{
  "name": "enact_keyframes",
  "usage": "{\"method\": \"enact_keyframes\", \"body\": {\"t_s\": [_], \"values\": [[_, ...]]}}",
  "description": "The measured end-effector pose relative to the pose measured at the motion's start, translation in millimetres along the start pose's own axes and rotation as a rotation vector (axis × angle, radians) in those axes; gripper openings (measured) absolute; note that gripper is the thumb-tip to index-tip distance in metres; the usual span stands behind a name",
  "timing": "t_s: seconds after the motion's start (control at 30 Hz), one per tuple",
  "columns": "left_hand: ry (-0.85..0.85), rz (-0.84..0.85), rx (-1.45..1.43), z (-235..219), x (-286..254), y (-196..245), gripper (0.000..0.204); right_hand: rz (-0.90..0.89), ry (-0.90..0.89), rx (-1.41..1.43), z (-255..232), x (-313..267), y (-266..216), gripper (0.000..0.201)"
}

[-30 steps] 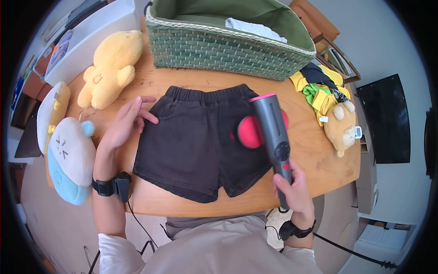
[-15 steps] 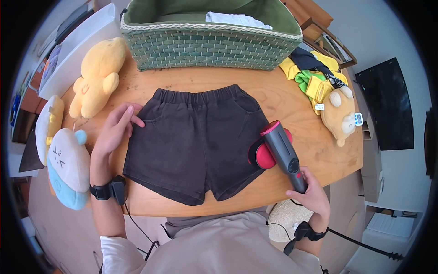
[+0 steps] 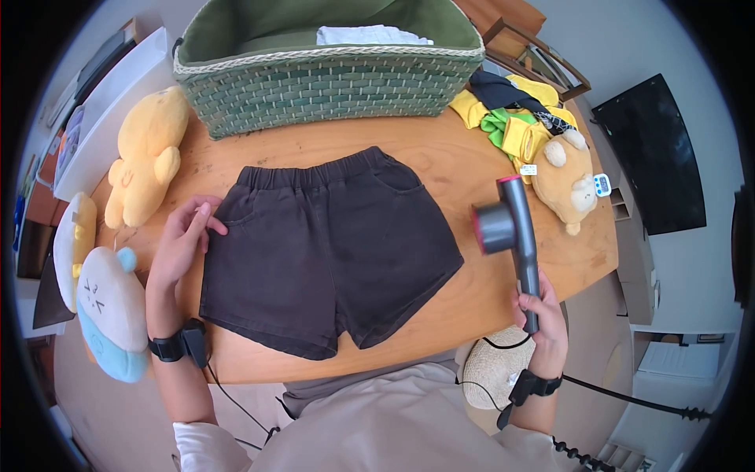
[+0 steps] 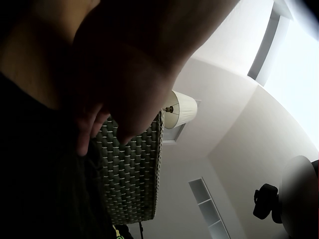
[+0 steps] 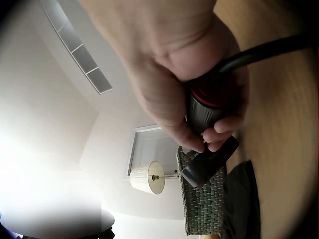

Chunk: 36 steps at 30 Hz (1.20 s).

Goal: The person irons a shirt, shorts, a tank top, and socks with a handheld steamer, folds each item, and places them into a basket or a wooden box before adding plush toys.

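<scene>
Dark shorts (image 3: pixel 291 252) lie flat on the wooden table (image 3: pixel 409 315), waistband away from me. My left hand (image 3: pixel 179 240) rests at their upper left side, fingertips on the cloth near the pocket. In the left wrist view, fingers (image 4: pixel 84 134) reach down to the dark cloth in shadow. My right hand (image 3: pixel 544 311) grips the handle of a grey hair dryer (image 3: pixel 515 228) with pink trim, right of the shorts. Its barrel points left, toward them. The right wrist view shows fingers wrapped around the handle (image 5: pixel 204 112), with a cord leaving its end.
A green woven basket (image 3: pixel 330 94) holding white cloth stands at the back. Plush toys (image 3: pixel 145 157) line the left, beside a white bin (image 3: pixel 110 118). Back right are yellow, green and navy clothes (image 3: pixel 511 110) and a tan plush toy (image 3: pixel 562 185). The black cord (image 3: pixel 629 397) trails right.
My right hand has carried the hair dryer from over the shorts' right leg to the right, off the cloth, and turned it. My left hand stays by the shorts. The head view has shifted.
</scene>
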<state>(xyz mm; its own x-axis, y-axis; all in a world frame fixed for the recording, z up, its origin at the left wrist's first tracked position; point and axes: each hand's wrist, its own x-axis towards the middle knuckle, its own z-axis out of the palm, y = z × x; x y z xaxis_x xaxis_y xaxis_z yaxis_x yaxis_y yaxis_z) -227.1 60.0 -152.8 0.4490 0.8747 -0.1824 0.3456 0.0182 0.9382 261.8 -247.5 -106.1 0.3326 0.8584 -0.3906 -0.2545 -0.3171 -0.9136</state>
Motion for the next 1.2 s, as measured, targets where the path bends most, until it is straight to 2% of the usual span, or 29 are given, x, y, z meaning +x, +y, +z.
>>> {"method": "enact_keyframes", "body": {"t_s": [0.03, 0.1, 0.17, 0.23, 0.3, 0.33, 0.4, 0.43, 0.5, 0.53, 0.57, 0.63, 0.7, 0.77, 0.8, 0.87, 0.9, 1.0, 1.07, 1.1, 1.13, 1.2], "values": [[0.005, -0.006, 0.002, 0.1, 0.2, 0.6, 0.037, 0.014, -0.067, 0.127, -10.7, 4.7, 4.2, 0.041], [0.004, 0.004, -0.006, 1.0, 0.8, 0.1, 0.037, 0.025, -0.079, 0.157, -32.8, 10.2, 16.3, 0.035], [0.011, 0.007, -0.014, 0.4, -0.4, 0.0, 0.037, 0.154, -0.038, 0.55, -39.5, 16.9, 22.1, 0.032], [0.012, 0.01, -0.014, 1.8, -1.1, 1.9, 0.037, 0.134, -0.019, 0.509, -35.2, 19.9, 20.3, 0.035], [0.015, 0.004, -0.002, 1.5, -1.2, 2.0, 0.037, 0.045, 0.244, 0.185, -27.8, 21.9, 17.4, 0.035], [0.01, 0.001, 0.009, 1.5, -0.9, 2.2, 0.037, 0.049, 0.241, 0.187, -28.4, 23.5, 16.0, 0.035], [0.0, -0.001, 0.009, 1.2, -1.0, 2.6, 0.037, -0.025, 0.28, -0.114, -35.0, 27.1, 12.3, 0.027], [-0.007, 0.002, 0.006, 1.0, -0.8, 3.2, 0.036, -0.023, 0.278, -0.112, -38.7, 30.6, 11.5, 0.027], [-0.001, -0.003, 0.018, 2.5, -1.0, 4.6, 0.035, -0.134, 0.419, -0.537, -41.3, 39.0, 10.7, 0.027], [0.006, -0.008, 0.029, 2.7, -1.7, 5.4, 0.035, -0.19, 0.498, -0.64, -39.6, 41.9, 10.4, 0.029], [0.015, -0.013, 0.033, 2.8, -1.9, 5.8, 0.035, -0.19, 0.488, -0.636, -36.4, 42.8, 8.0, 0.029], [-0.001, -0.019, 0.014, 3.6, -2.2, 6.5, 0.033, -0.392, 0.574, -1.155, -33.4, 44.4, 2.6, 0.026], [0.009, -0.035, 0.01, 3.9, -3.1, 8.9, 0.032, -0.327, 0.548, -1.144, -29.2, 46.1, 3.5, 0.023], [-0.004, -0.032, 0.007, 4.2, -3.4, 10.7, 0.032, -0.519, 0.666, -1.012, -15.5, 45.5, 8.5, 0.024], [-0.002, -0.036, 0.01, 3.7, -3.3, 10.4, 0.032, -0.517, 0.661, -1.01, -6.8, 46.3, 8.9, 0.024], [-0.009, -0.044, 0.005, 3.4, -2.9, 9.5, 0.031, -0.86, 0.966, -1.113, 12.9, 47.0, 7.3, 0.018], [-0.006, -0.046, 0.007, 3.6, -2.9, 9.9, 0.031, -0.86, 0.964, -1.111, 21.4, 43.1, 5.3, 0.018], [-0.009, -0.055, 0.002, 3.6, -4.1, 12.8, 0.03, -0.96, 0.591, -0.949, 52.8, 31.6, 3.4, 0.014], [-0.024, -0.095, -0.016, 3.5, -4.9, 16.6, 0.029, -0.806, 0.277, -0.797, 85.8, 30.1, -5.7, 0.014], [-0.025, -0.093, -0.014, 3.9, -4.0, 13.0, 0.029, -0.666, 0.112, -0.602, 103.4, 31.5, -14.3, 0.014], [-0.02, -0.035, -0.02, 4.2, -2.1, 5.8, 0.029, -0.522, -0.047, -0.404, 118.4, 35.6, -24.1, 0.013], [-0.016, 0.024, -0.022, 4.0, -1.9, 4.0, 0.028, -0.345, -0.263, -0.222, 136.2, 53.8, -43.5, 0.011]]}}
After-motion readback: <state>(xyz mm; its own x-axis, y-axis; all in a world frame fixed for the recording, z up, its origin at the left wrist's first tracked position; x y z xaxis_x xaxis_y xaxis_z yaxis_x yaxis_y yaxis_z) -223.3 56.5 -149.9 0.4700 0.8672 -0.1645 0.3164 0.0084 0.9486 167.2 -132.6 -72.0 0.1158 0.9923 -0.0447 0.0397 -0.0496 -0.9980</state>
